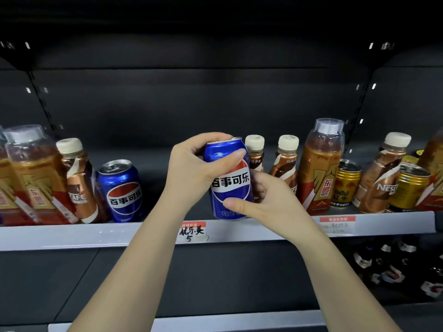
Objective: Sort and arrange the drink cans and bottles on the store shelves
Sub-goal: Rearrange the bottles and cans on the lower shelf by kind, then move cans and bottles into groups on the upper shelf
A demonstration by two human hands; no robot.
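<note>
Two hands share the blue can (230, 180), which I see upright at the front edge of the shelf (96, 234). My left hand (191, 168) has its grip closed around the top, the right hand (266, 200) closed around the lower body. A second blue can (121, 190) stands to the left; coffee bottles (285, 161) stand just behind.

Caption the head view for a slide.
Both hands, left and right, hold a blue Pepsi can above the shelf edge.

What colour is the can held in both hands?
Blue, with a red, white and blue logo band; the can shows in the head view.
</note>
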